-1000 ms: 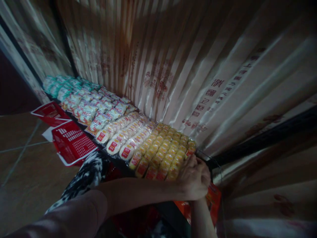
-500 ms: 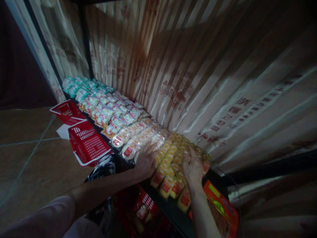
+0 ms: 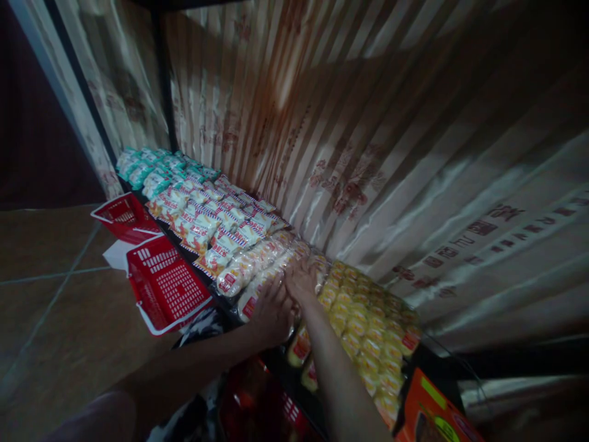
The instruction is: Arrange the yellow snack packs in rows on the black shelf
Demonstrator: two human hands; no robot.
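Note:
My left hand (image 3: pixel 273 316) rests on the front part of clear-wrapped long packs of pale round snacks (image 3: pixel 260 279), its fingers stretched out and apart. Just behind it, my right hand (image 3: pixel 301 283) reaches over the same packs with open fingers laid on the wrap. The fingertips are blurred, and the pack beneath them is partly covered. To the right stand tight rows of yellow wrapped packs (image 3: pixel 363 316) with red labels, and my right forearm crosses over their front ends.
White-and-orange snack bags (image 3: pixel 200 224) and teal bags (image 3: pixel 154 169) line the dark shelf to the left. Red baskets (image 3: pixel 172 279) stand on the floor beside it. An orange package (image 3: pixel 430 411) lies at the right end. A patterned curtain (image 3: pixel 359 153) hangs behind.
My right hand has moved left from the yellow packs onto the pale packs, close beside my left hand. My left hand stays on the pale packs. The view has shifted slightly.

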